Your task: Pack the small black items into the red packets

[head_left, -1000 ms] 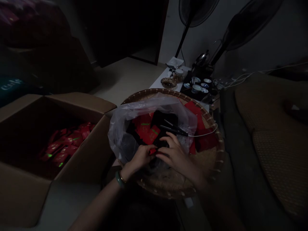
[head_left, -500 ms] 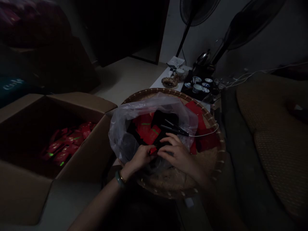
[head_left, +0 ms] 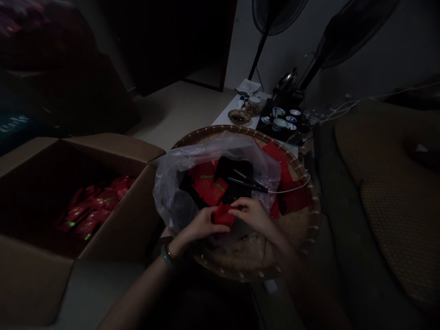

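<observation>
A small red pouch [head_left: 223, 215] is held between my two hands over the near side of a clear plastic bag [head_left: 172, 183]. My left hand [head_left: 202, 223] grips its left side, thumb and fingers closed on it. The fingers of my right hand [head_left: 252, 215] pinch its upper right edge. Inside the open bag lie red packets [head_left: 208, 183] with green marks and dark contents. A black tong-like tool [head_left: 249, 181] with a white cord rests across the bag. All of this sits on a round woven bamboo tray [head_left: 299, 229].
At left stands an open cardboard box [head_left: 113, 243] with many red packets [head_left: 99, 204] inside. More red cloth [head_left: 283, 169] lies on the tray's right. Beyond are a tea tray with cups [head_left: 280, 123] and standing fans [head_left: 278, 18]. A woven seat mat [head_left: 395, 192] is at right.
The red pouch has come up into fuller view between my hands. My right hand has closed in from open fingers to a pinch on its edge. The view has shifted slightly.
</observation>
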{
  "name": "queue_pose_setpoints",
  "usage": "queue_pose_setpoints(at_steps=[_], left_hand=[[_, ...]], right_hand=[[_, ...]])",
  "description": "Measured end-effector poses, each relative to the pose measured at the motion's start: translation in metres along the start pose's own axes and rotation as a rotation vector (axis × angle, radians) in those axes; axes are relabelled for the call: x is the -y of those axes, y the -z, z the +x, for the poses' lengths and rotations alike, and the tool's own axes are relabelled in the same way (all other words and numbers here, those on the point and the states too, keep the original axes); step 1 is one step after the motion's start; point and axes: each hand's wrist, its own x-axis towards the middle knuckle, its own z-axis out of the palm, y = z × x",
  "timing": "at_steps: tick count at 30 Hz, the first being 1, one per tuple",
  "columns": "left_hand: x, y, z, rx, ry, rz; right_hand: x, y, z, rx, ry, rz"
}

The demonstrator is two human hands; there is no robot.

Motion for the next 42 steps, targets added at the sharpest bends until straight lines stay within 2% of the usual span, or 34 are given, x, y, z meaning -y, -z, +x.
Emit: queue_pose_setpoints(at_steps=[6,9,12,14,16,18,21,24,27,30,33,36,39,42], left_hand=[[0.002,-0.001,0.008,-0.240,0.050,-0.124],[0.002,-0.002,0.010,-0.300,0.037,-0.193],[0.000,-0.004,0.010,-0.233,0.045,-0.284],[0.000,-0.005,0.010,-0.166,0.112,-0.317],[0.000,-0.005,0.011,-0.148,0.211,-0.362],[0.000,-0.005,0.012,-0.168,0.263,-0.434],[-0.001,-0.004,0.016,-0.199,0.245,-0.490],[-0.003,-0.004,0.021,-0.213,0.237,-0.478],[-0.003,-0.003,0.027,-0.215,0.237,-0.474],[-0.002,0.000,0.035,-0.225,0.234,-0.484],[-0.004,0.001,0.045,-0.256,0.238,-0.491],[-0.008,-0.003,0.055,-0.271,0.239,-0.501],[-0.014,-0.012,0.066,-0.274,0.231,-0.507],[-0.016,-0.024,0.074,-0.268,0.224,-0.501]], right_hand=[[-0.010,-0.005,0.008,0.092,-0.091,0.133],[-0.014,-0.008,0.013,0.094,-0.123,0.163],[-0.019,-0.012,0.017,0.058,-0.101,0.161],[-0.022,-0.014,0.020,0.034,-0.067,0.135],[-0.026,-0.011,0.026,-0.012,-0.016,0.082],[-0.033,-0.002,0.035,-0.131,0.060,-0.055],[-0.048,0.014,0.052,-0.333,0.144,-0.449],[-0.062,0.023,0.067,-0.287,0.103,-0.769],[-0.069,0.026,0.076,-0.213,0.070,-0.891],[-0.071,0.035,0.081,-0.203,0.052,-0.776],[-0.066,0.056,0.082,-0.172,0.041,-0.434],[-0.056,0.076,0.077,-0.016,0.033,-0.177],[-0.045,0.082,0.071,0.125,0.024,-0.121],[-0.039,0.076,0.069,0.179,0.040,-0.113]])
